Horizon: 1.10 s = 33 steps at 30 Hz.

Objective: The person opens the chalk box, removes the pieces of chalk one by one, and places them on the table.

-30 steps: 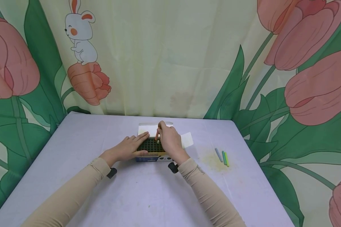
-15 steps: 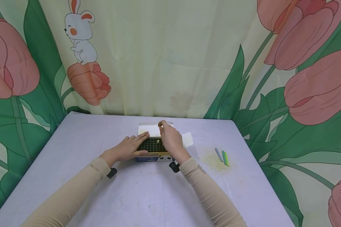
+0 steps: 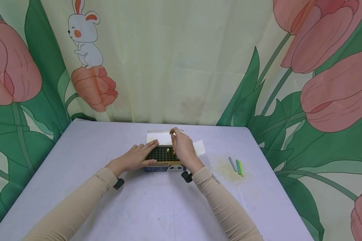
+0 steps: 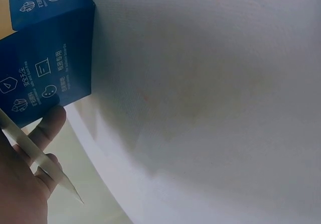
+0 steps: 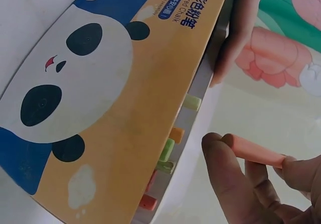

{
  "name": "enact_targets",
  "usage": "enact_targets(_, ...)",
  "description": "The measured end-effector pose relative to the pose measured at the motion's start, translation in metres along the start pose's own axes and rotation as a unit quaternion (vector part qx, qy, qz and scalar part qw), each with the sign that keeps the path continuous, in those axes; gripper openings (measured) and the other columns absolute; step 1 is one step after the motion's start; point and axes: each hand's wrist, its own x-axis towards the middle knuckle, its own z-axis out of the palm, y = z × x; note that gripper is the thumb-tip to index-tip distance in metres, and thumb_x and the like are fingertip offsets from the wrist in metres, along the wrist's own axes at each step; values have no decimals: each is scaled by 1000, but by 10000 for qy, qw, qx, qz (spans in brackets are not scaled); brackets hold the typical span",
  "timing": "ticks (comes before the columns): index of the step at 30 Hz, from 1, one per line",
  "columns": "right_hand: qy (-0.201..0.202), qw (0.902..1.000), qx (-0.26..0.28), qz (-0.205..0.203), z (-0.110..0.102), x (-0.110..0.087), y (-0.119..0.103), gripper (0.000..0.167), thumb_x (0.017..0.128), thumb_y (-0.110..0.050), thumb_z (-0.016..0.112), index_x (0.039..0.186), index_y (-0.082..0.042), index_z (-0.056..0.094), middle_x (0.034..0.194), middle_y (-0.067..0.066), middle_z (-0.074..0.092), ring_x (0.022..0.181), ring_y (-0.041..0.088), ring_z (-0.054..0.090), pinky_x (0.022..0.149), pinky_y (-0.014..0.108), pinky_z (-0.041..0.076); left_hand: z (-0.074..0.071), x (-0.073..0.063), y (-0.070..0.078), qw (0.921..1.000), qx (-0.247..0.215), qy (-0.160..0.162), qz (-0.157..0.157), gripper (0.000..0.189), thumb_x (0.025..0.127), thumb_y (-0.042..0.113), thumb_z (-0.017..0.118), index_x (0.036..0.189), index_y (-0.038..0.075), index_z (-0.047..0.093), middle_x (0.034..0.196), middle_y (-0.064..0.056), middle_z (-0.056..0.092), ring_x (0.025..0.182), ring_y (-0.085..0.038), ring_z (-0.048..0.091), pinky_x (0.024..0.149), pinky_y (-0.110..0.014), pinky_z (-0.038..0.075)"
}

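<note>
My left hand (image 3: pixel 135 157) lies over the left end of an open chalk box (image 3: pixel 160 168), its fingers straight and the thumb along the front edge. A panda is printed on the front of this box, as the right wrist view shows. Between thumb and fingertips, my right hand (image 5: pixel 261 189) pinches an orange chalk stick (image 5: pixel 257 151), held just above and behind the box. Green, orange and red chalk ends poke up along the box's opening, such as a pale green chalk stick (image 5: pixel 192 102). A dark grid of holes (image 3: pixel 160 154) fills the box.
Right of the box lie a blue-grey chalk stick (image 3: pixel 232 164), a teal one and a yellow-green chalk stick (image 3: pixel 241 168). Yellowish dust marks the white tablecloth (image 3: pixel 157 214) there. Behind the box stands its raised white lid (image 3: pixel 161 137). A printed curtain (image 3: pixel 181 67) hangs behind the table.
My right hand has shifted slightly to the right with the orange chalk stick, uncovering more of the hole grid. The left hand stays where it was on the box.
</note>
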Motion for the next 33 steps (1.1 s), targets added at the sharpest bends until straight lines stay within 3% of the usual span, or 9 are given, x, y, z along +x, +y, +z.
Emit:
enact_targets(9, -93, 9999, 100, 21, -1, 0, 6, 25, 113, -22, 43, 129, -10, 59, 62, 0, 55, 46, 13, 50, 49, 28, 40, 0, 2, -1, 10000, 48, -10, 23, 87, 103, 66, 46, 168, 19, 14, 175, -2, 12, 143, -43, 44, 112, -68, 31)
enact_targets(33, -92, 9993, 87, 350, -10, 2, 24, 21, 113, -24, 46, 125, -13, 60, 61, -1, 58, 49, 14, 53, 53, 30, 42, 4, 4, -4, 9999, 114, -3, -17, 92, 99, 76, 39, 169, 21, 13, 175, -1, 11, 144, -42, 43, 114, -67, 31)
